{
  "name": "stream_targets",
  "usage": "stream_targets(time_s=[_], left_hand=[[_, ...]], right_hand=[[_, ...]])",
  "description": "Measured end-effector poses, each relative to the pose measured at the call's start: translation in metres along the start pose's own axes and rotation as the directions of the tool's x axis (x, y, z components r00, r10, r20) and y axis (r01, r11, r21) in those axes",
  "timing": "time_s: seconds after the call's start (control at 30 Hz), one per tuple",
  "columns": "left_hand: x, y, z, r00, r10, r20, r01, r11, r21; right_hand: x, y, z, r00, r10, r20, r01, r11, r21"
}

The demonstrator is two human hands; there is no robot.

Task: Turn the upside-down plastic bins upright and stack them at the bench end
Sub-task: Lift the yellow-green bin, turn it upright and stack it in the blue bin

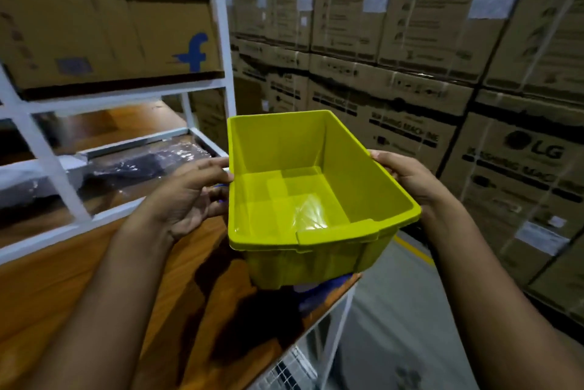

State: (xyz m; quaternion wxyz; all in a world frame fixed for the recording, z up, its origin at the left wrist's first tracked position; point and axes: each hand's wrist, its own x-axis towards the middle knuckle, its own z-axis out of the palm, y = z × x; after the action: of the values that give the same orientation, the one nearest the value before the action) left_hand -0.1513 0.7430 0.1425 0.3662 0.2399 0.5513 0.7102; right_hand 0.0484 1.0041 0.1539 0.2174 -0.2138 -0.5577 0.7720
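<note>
A yellow-green plastic bin is upright and empty, held in the air over the right end of the wooden bench. My left hand grips its left long rim and my right hand grips its right rim. Under the bin a blue plastic thing shows at the bench's edge; most of it is hidden, so I cannot tell how it lies.
A white metal rack stands on the bench at the back, with a cardboard box on its upper shelf and plastic-wrapped dark items below. Stacked cartons form a wall to the right across a grey floor aisle.
</note>
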Motion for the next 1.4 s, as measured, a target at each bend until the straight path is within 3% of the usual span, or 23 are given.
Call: stream_targets(time_s=[0.2,0.4,0.73,1.0,1.4], left_hand=[[0.012,-0.012,0.045,0.975,0.076,-0.208,-0.079,0.997,-0.007],[0.001,-0.025,0.071,0.899,0.094,-0.428,-0.09,0.996,0.029],[-0.01,-0.059,0.073,0.86,-0.001,-0.511,0.0,1.0,-0.001],[-0.006,-0.098,0.068,0.788,-0.109,-0.606,0.135,0.991,-0.002],[-0.01,-0.118,0.067,0.751,-0.109,-0.651,0.187,0.981,0.05]], right_hand=[[0.066,-0.021,-0.033,0.965,0.074,0.251,-0.087,0.995,0.041],[0.114,-0.01,-0.05,0.892,0.137,0.431,-0.143,0.99,-0.02],[0.147,0.035,-0.058,0.864,0.183,0.469,-0.15,0.983,-0.108],[0.147,0.07,-0.073,0.899,0.191,0.394,-0.039,0.931,-0.362],[0.136,0.086,-0.079,0.921,0.059,0.385,0.152,0.856,-0.495]])
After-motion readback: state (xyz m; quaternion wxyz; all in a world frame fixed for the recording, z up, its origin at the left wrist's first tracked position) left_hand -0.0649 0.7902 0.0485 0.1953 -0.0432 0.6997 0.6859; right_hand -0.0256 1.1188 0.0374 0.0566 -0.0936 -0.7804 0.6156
